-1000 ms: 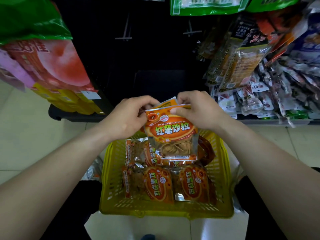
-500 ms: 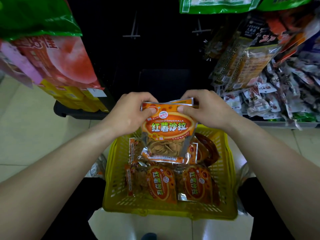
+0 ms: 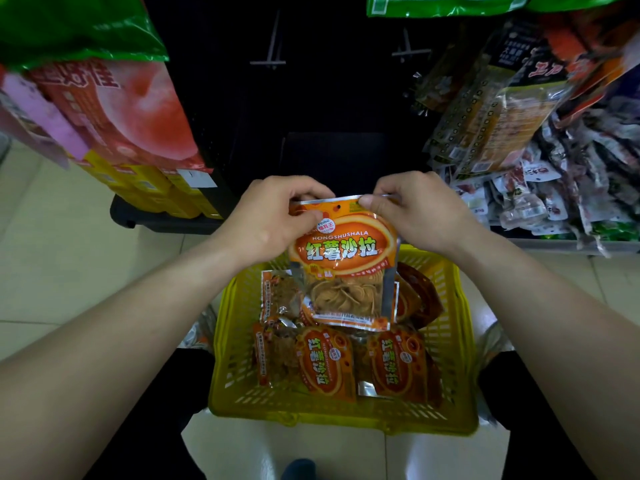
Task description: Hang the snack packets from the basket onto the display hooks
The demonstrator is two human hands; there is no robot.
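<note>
Hands — left hand [image 3: 273, 216], right hand [image 3: 419, 209] — pinching snack packet [image 3: 343, 258] top corners

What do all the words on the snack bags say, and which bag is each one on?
"HONGSHUSHALA": held packet, arched over the big characters.
"红薯沙拉": the big characters on the held packet, and sideways on the lying packets in the basket.
"FOOD": round sticker on the held packet. Its red characters are too small to read.
Red bag, left: big characters, cut off and blurred.
Hanging packets, right: print too small to read.
</note>
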